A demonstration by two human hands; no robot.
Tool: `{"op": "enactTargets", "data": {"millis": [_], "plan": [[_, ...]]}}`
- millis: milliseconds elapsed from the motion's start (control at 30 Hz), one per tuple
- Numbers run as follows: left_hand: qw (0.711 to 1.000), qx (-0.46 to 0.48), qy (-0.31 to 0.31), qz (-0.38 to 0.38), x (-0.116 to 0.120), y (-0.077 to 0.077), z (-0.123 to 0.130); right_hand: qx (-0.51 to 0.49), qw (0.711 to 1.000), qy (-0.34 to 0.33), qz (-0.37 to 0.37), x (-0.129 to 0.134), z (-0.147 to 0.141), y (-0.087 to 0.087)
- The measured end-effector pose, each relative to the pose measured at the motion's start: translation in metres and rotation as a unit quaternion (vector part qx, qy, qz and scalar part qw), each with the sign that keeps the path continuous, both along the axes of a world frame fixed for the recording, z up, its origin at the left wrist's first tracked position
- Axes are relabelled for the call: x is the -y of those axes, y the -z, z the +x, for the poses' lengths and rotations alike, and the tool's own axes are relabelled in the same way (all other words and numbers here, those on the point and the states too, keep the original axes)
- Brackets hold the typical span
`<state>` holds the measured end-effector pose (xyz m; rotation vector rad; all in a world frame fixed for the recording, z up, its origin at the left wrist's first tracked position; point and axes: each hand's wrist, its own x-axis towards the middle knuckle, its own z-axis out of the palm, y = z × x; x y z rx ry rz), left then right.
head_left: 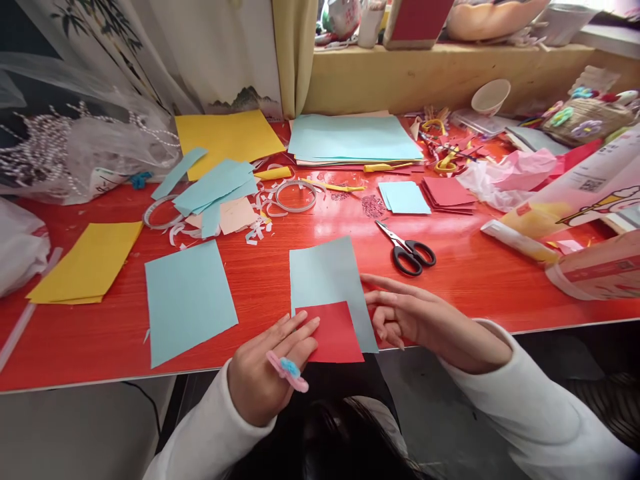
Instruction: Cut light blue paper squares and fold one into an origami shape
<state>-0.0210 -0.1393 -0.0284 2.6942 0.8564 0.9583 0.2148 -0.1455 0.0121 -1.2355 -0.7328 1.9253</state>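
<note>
A red paper square (336,333) lies over the lower part of a light blue paper sheet (325,273) at the table's front edge. My left hand (273,363) rests on the red square's left side, fingers stretched out flat; a pink and blue fuzzy ring is on one finger. At the blue sheet's right edge, my right hand (405,307) reaches in with the index finger extended and the other fingers loosely curled, holding nothing. Scissors (407,250) with black handles lie beyond it. Another light blue sheet (190,303) is to the left.
Yellow strips (87,263) lie at the left. Paper scraps and tape rolls (296,196) are farther back. Small blue squares (405,198) and red squares (450,193) sit behind the scissors. A stack of blue sheets (355,138) stands at the back, pink packaging (595,267) at the right.
</note>
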Motion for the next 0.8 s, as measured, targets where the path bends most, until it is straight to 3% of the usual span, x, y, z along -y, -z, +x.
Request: {"op": "enactTargets", "data": {"millis": [67,133,267,367,433,467,533,600,700,800], "plan": [[0.999,0.004,0.009,-0.036,0.000,-0.001,-0.002,0.038,0.996,-0.082,0.016,-0.007,-0.006,-0.001],[0.997,0.018,0.023,-0.069,-0.001,-0.003,-0.006,0.122,0.982,-0.115,0.089,-0.016,-0.014,0.000],[0.993,0.080,0.015,-0.081,-0.008,-0.010,-0.012,0.301,0.920,-0.031,0.248,-0.040,-0.030,0.009],[0.986,0.109,-0.125,-0.008,-0.021,-0.014,-0.011,0.264,0.931,-0.049,0.248,-0.055,-0.037,0.018],[0.969,0.079,-0.220,0.084,-0.033,-0.014,-0.007,0.204,0.950,-0.079,0.224,-0.059,-0.038,0.019],[0.962,0.050,-0.237,0.130,-0.039,-0.013,-0.004,0.178,0.958,-0.092,0.204,-0.060,-0.038,0.018],[0.954,-0.015,-0.228,0.193,-0.049,-0.011,0.002,0.146,0.969,-0.122,0.161,-0.060,-0.038,0.014],[0.958,-0.067,-0.186,0.208,-0.053,-0.008,0.007,0.145,0.971,-0.135,0.137,-0.060,-0.038,0.010],[0.971,-0.118,-0.116,0.173,-0.050,-0.005,0.010,0.192,0.963,-0.101,0.157,-0.062,-0.041,0.009],[0.984,-0.115,-0.076,0.116,-0.043,-0.013,0.004,0.230,0.949,-0.064,0.206,-0.063,-0.044,0.012]]}}
